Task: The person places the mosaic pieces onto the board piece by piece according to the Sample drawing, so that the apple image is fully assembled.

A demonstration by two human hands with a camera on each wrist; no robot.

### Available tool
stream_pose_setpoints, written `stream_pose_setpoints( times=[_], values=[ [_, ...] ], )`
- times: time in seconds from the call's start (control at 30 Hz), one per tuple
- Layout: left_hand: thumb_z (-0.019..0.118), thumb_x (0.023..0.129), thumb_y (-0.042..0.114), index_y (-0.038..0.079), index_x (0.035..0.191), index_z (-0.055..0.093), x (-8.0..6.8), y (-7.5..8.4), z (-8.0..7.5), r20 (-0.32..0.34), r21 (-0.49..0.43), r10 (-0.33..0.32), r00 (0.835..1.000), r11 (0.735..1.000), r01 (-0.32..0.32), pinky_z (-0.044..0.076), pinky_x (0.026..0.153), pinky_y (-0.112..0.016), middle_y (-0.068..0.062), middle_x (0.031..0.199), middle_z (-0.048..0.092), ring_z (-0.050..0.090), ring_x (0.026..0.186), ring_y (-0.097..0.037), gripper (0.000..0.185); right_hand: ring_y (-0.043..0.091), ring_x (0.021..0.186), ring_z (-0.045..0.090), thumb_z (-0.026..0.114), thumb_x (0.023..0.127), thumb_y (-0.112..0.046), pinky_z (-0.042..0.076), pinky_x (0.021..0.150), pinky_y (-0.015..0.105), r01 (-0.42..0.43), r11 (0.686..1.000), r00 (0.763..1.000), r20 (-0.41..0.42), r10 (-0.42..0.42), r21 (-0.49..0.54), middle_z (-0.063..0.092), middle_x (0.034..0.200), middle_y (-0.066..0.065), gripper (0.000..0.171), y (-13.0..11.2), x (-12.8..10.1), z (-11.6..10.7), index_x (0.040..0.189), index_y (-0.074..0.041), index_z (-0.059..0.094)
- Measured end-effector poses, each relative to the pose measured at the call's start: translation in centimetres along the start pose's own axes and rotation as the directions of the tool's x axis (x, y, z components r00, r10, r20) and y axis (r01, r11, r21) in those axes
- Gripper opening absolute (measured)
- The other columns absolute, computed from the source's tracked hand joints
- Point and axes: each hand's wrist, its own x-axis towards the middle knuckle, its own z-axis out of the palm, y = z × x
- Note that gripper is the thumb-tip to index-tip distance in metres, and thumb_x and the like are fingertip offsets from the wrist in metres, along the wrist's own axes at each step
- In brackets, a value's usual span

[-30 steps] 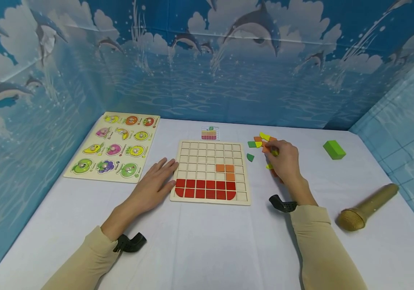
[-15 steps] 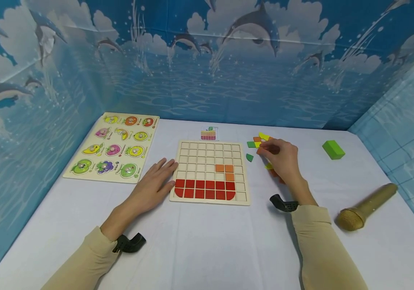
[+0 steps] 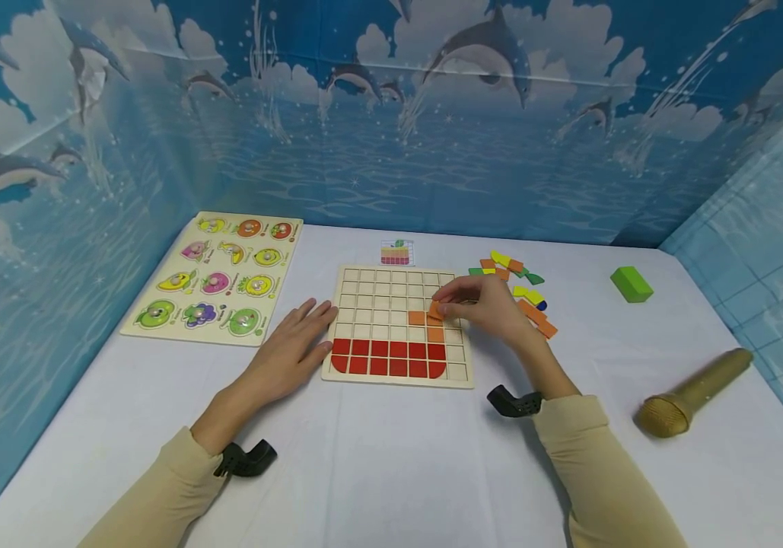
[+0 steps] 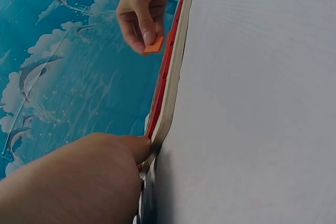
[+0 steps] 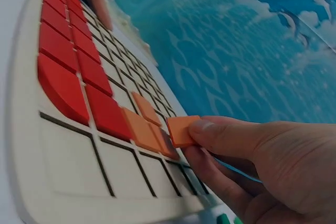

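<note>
My right hand pinches an orange square tile between thumb and fingers, seen closely in the right wrist view. It holds the tile just above the wooden grid board, over the right part. Set in the board's lower rows are red tiles, the bottom corner ones rounded. Orange tiles lie in cells above them. At the board's left edge rests my left hand, its fingers extended and touching the rim. The left wrist view shows its thumb against the board's side, with the other fingers mostly hidden.
Loose green, yellow and orange pieces lie right of the board, with more orange ones nearer. A small picture card sits behind it. Around are a fruit puzzle board, a green block and a gold microphone.
My right hand has moved left from the loose pieces to over the board, carrying an orange tile. The left hand has stayed at the board's edge.
</note>
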Motion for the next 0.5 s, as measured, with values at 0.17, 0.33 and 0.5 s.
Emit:
stream_pose_setpoints(
  times=[0.17,0.33,0.5],
  values=[
    [0.060,0.107,0.030,0.013,0.165,0.038,0.0,0.1,0.0,0.002,0.002,0.002,1.000,1.000,-0.002,0.014,0.134,-0.052,-0.006,0.172,0.034,0.016,0.164,-0.031,0.064,0.020,0.093,0.070,0.083,0.093,-0.019,0.057,0.085,0.029,0.018,1.000,0.998,0.059,-0.017,-0.018,0.078,0.099,0.003,0.016,-1.0,0.0,1.3,0.108,-0.015,0.082],
    [0.060,0.107,0.029,0.012,0.164,0.038,0.0,0.1,0.0,-0.001,0.003,0.007,1.000,1.000,-0.007,0.014,0.134,-0.052,-0.007,0.172,0.034,0.017,0.164,-0.032,0.064,0.018,0.092,0.071,0.084,0.092,-0.021,0.059,0.085,0.033,0.025,0.999,0.998,0.051,-0.022,-0.044,0.080,0.098,-0.001,0.011,-1.7,-0.1,1.9,0.103,-0.018,0.084],
    [0.060,0.107,0.029,0.012,0.164,0.038,0.0,0.0,-0.1,0.000,0.007,0.008,1.000,1.000,-0.008,0.014,0.134,-0.052,-0.007,0.172,0.034,0.017,0.164,-0.032,0.064,0.017,0.096,0.072,0.084,0.092,-0.019,0.060,0.088,0.034,0.047,0.996,0.997,0.063,-0.042,-0.076,0.080,0.105,0.000,0.013,-2.0,-0.2,2.3,0.104,-0.017,0.085]
  ],
)
